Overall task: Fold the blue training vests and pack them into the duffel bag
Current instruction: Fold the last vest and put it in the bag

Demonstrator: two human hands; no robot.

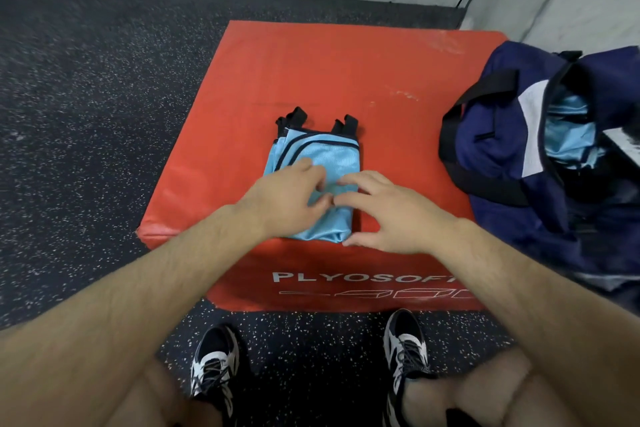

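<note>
On the red plyo box (381, 80), folded blue vest (322, 156) lies flat. Left hand (287, 194) and right hand (388, 215) rest on it, fingers loosely spread, gripping nothing. Open navy duffel bag (491, 149) just right, more blue vests (568, 128) inside.

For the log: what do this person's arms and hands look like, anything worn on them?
Both forearms are bare and hairy, with no sleeves in view. The left hand and right hand wear no gloves; no watch, wristband or ring shows on either.
</note>
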